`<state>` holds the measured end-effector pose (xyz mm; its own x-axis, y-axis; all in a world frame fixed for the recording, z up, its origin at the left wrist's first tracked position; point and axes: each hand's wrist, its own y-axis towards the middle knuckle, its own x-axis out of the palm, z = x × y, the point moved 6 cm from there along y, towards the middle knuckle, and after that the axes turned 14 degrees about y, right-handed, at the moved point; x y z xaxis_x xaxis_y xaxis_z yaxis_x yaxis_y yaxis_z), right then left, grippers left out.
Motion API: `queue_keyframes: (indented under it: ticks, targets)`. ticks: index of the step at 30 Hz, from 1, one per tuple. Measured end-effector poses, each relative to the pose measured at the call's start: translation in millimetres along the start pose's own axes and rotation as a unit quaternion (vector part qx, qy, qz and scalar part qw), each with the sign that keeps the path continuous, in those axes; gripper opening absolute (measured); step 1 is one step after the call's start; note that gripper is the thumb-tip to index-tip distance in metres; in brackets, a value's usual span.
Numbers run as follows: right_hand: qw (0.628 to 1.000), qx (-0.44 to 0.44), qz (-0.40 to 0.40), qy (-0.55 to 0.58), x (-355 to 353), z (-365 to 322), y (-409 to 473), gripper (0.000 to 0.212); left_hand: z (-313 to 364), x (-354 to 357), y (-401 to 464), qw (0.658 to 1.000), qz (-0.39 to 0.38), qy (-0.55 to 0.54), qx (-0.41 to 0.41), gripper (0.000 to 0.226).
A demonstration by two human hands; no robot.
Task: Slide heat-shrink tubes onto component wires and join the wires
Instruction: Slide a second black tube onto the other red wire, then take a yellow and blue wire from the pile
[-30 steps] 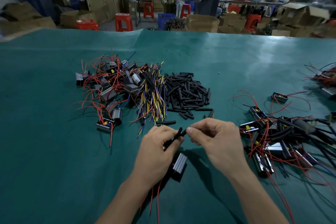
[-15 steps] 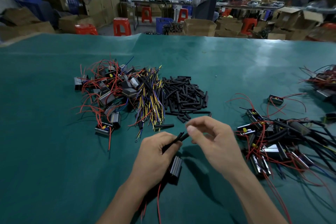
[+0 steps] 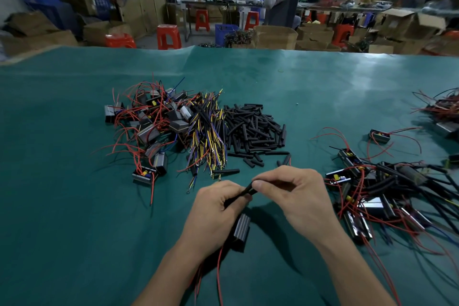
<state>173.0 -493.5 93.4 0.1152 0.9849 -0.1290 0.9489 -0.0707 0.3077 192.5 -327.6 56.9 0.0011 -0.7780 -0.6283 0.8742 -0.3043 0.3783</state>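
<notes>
A black heat-shrink tube (image 3: 244, 191) is pinched between the left hand (image 3: 214, 213) and right hand (image 3: 295, 194) fingertips, steadied for threading onto wire.

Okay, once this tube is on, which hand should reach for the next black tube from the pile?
Probably the right hand. The tube pile lies just beyond it, with loose tubes near its knuckles. It only pinches the black tube, while the left hand grips the wire with the component under it.

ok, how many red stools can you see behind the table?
5. One stool at far left, low; one right of it; two further back by a table; one among boxes at right. More may be hidden.
</notes>
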Motion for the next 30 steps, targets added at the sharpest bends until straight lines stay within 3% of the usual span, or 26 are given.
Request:
queue_keyframes:
  ticks: [6, 11, 20, 25, 30]
  targets:
    - [0.999, 0.005, 0.020, 0.029, 2.2, 2.2, -1.2, 0.019, -5.9, 2.9, -0.4, 1.000, -0.017, -0.015, -0.008, 0.008]
    - [0.996, 0.009, 0.048, 0.071, 2.4, 3.8, -2.0, 0.017, -8.9, 4.9, 1.4, 0.991, -0.041, -0.118, -0.042, 0.012]
    - [0.997, 0.020, 0.037, 0.066, 2.4, -1.1, -2.0, 0.015, -4.4, 6.8, 1.8, 0.989, -0.082, -0.119, -0.024, 0.014]
    - [0.998, 0.024, 0.004, 0.049, 7.2, -6.0, 3.6, 0.019, -4.7, 2.3, 2.2, 0.984, -0.092, -0.147, -0.028, 0.011]
    - [0.994, 0.078, -0.081, -0.007, 13.7, -12.8, 25.3, 0.013, -9.9, -3.1, 3.3, 0.976, -0.067, -0.200, -0.047, 0.010]
